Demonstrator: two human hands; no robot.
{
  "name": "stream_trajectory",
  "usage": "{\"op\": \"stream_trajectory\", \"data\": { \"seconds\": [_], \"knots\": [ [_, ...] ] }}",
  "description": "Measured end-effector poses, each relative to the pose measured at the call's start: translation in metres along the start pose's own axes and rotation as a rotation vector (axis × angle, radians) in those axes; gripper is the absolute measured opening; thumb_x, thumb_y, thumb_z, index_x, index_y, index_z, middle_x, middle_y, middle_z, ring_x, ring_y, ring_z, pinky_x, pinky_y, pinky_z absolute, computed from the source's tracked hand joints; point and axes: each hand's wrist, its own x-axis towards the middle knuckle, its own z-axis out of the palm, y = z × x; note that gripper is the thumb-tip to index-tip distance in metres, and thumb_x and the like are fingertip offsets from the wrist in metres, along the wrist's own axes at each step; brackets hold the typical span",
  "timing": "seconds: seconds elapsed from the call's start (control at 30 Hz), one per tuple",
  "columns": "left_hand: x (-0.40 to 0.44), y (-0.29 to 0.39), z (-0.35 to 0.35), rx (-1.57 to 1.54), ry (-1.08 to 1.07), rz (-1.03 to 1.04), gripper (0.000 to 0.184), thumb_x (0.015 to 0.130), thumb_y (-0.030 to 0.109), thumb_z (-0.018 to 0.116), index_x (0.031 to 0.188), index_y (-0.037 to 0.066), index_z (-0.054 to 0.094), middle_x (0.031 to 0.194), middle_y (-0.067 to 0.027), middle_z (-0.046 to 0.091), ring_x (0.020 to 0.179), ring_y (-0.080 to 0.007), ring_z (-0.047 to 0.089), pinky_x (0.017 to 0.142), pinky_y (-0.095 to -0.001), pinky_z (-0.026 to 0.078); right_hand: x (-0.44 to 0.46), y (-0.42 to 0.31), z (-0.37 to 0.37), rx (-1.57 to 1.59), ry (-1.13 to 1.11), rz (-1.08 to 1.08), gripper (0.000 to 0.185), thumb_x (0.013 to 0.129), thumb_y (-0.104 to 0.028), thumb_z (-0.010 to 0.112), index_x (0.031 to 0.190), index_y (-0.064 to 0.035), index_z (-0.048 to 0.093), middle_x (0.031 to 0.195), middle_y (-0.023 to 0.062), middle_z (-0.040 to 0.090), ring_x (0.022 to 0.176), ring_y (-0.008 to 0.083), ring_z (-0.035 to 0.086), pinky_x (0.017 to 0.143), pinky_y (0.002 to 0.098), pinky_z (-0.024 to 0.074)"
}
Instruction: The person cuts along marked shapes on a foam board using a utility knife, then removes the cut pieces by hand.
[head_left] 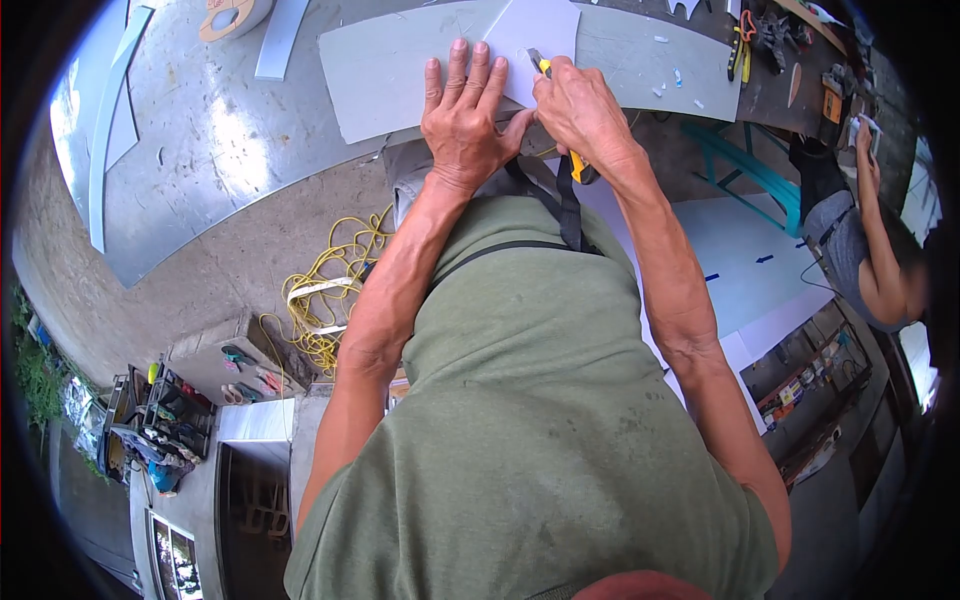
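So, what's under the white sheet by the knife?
The grey panel shows on both sides of the white sheet; whatever lies directly beneath it is covered and can't be seen.

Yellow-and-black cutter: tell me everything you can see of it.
The cutter is a slim hand tool, yellow and black, apparently plastic, with a darker narrow front end. The right hand is closed around its middle, hiding much of the body, so only the two ends show. It slants, front end up and to the left in the picture, over the pale lilac sheet; its rear end sticks out below the hand. The blade is too small to tell whether it touches the sheet.
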Motion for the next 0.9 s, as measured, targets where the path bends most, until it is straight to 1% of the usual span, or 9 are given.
{"op": "stream_trajectory", "data": {
  "seconds": [0.13, 0.2, 0.43, 0.5, 0.6, 0.73, 0.8, 0.83, 0.9],
  "knots": [
    [-0.004, -0.001, 0.006, -0.014, 0.03, 0.007, 0.068, 0.071, 0.036, 0.086, 0.13, 0.006, 0.07, 0.148, -0.0186, 0.057, 0.149, -0.0345, 0.04, 0.125, -0.0549, 0.022, -0.002, 0.004, 0.011, 0.007, 0.037, -0.01, 0.035, 0.095, -0.02, 0.055, 0.095, 0.014, 0.06, 0.083, 0.037, 0.067, 0.083, 0.0529, 0.07, 0.077, 0.0554, 0.0579],
    [-0.005, 0.0, 0.008, -0.015, 0.039, -0.003, 0.065, 0.074, 0.031, 0.082, 0.134, 0.009, 0.068, 0.152, -0.0146, 0.054, 0.149, -0.0312, 0.04, 0.125, -0.0519, 0.022, -0.004, 0.003, 0.013, 0.014, 0.08, -0.042, 0.035, 0.101, -0.019, 0.049, 0.094, 0.0155, 0.054, 0.058, 0.0262, 0.062, 0.048, 0.0337, 0.068, 0.049, 0.0416, 0.0578],
    [-0.004, 0.001, 0.012, 0.033, 0.055, 0.025, 0.061, 0.074, 0.03, 0.079, 0.13, 0.007, 0.07, 0.151, -0.0179, 0.053, 0.149, -0.0346, 0.04, 0.124, -0.0539, 0.024, -0.005, -0.006, 0.015, 0.028, 0.092, -0.011, 0.038, 0.102, -0.021, 0.049, 0.093, 0.0147, 0.054, 0.058, 0.0258, 0.062, 0.048, 0.0336, 0.068, 0.053, 0.0418, 0.0586],
    [-0.002, 0.004, 0.012, 0.037, 0.094, 0.028, 0.061, 0.073, 0.03, 0.079, 0.129, 0.006, 0.07, 0.149, -0.0207, 0.055, 0.146, -0.037, 0.044, 0.123, -0.0545, 0.028, -0.009, -0.018, 0.006, 0.172, -0.023, 0.195, 0.034, 0.095, -0.019, 0.054, 0.097, 0.0142, 0.061, 0.081, 0.0359, 0.068, 0.084, 0.0527, 0.07, 0.077, 0.0563, 0.0577],
    [0.003, 0.013, 0.003, 0.017, 0.051, -0.003, 0.062, 0.072, 0.029, 0.083, 0.127, 0.004, 0.07, 0.144, -0.0229, 0.059, 0.141, -0.0371, 0.05, 0.119, -0.0516, 0.036, -0.007, -0.002, 0.011, -0.003, 0.11, 0.009, 0.034, 0.094, -0.02, 0.054, 0.095, 0.013, 0.062, 0.077, 0.0332, 0.068, 0.075, 0.049, 0.071, 0.073, 0.0544, 0.0588],
    [0.014, -0.004, -0.024, -0.183, -0.05, -0.002, 0.062, 0.072, 0.027, 0.087, 0.128, 0.006, 0.07, 0.139, -0.0197, 0.063, 0.136, -0.036, 0.055, 0.115, -0.047, 0.042, -0.005, 0.0, -0.013, -0.117, 0.088, -0.042, 0.034, 0.095, -0.021, 0.053, 0.092, 0.0113, 0.062, 0.073, 0.0302, 0.068, 0.061, 0.0415, 0.071, 0.066, 0.0504, 0.0596],
    [0.026, -0.022, -0.036, -0.146, -0.097, 0.096, 0.065, 0.073, 0.025, 0.088, 0.133, 0.011, 0.067, 0.139, -0.0142, 0.064, 0.135, -0.0341, 0.056, 0.112, -0.0438, 0.046, -0.003, -0.011, -0.032, -0.004, -0.129, 0.089, 0.034, 0.095, -0.021, 0.05, 0.092, 0.0106, 0.062, 0.071, 0.0282, 0.068, 0.051, 0.0348, 0.069, 0.06, 0.0467, 0.0589],
    [0.033, -0.025, -0.038, -0.172, -0.153, 0.081, 0.07, 0.078, 0.033, 0.084, 0.141, 0.017, 0.061, 0.147, -0.0074, 0.059, 0.143, -0.0331, 0.047, 0.118, -0.0463, 0.039, 0.0, -0.011, -0.038, -0.038, -0.174, 0.09, 0.035, 0.096, -0.022, 0.049, 0.091, 0.0105, 0.062, 0.071, 0.0274, 0.068, 0.049, 0.0327, 0.068, 0.056, 0.0443, 0.0583],
    [0.049, -0.026, -0.041, -0.107, -0.194, 0.155, 0.071, 0.08, 0.04, 0.082, 0.143, 0.017, 0.059, 0.151, -0.0053, 0.055, 0.147, -0.0322, 0.04, 0.121, -0.0475, 0.033, 0.001, -0.014, -0.047, -0.048, -0.197, 0.083, 0.034, 0.095, -0.019, 0.049, 0.09, 0.0114, 0.063, 0.071, 0.0263, 0.068, 0.049, 0.0318, 0.068, 0.056, 0.0431, 0.0588]
  ]
}}
